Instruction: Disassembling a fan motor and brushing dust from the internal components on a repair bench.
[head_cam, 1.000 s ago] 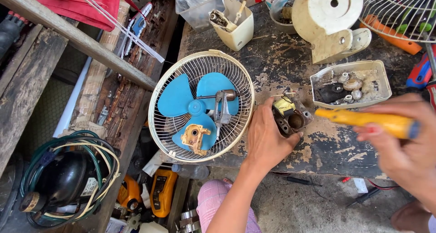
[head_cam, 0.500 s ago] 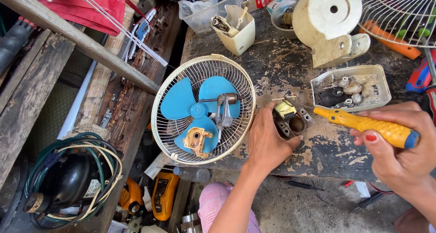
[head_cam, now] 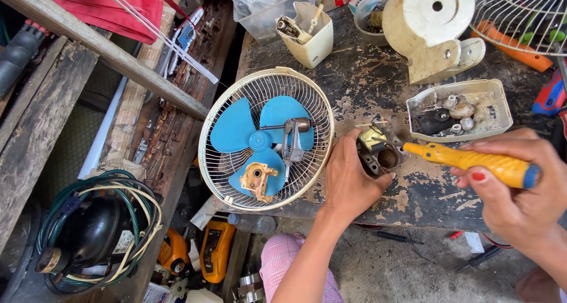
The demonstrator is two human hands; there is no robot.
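left hand (head_cam: 348, 185) clamped on small motor (head_cam: 383, 152) on the surface | right hand (head_cam: 520, 191) grips yellow screwdriver (head_cam: 472, 163), tip at motor | fan already apart (blue-bladed grille (head_cam: 266, 139) just left of hands); motor work unfinished, reassembly left

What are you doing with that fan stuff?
A person sits at a worn workbench. The left hand steadies a small fan motor, while the right hand points a yellow screwdriver at it. Beside them lies a fan guard with a blue blade inside, and a white tray of small parts sits behind.
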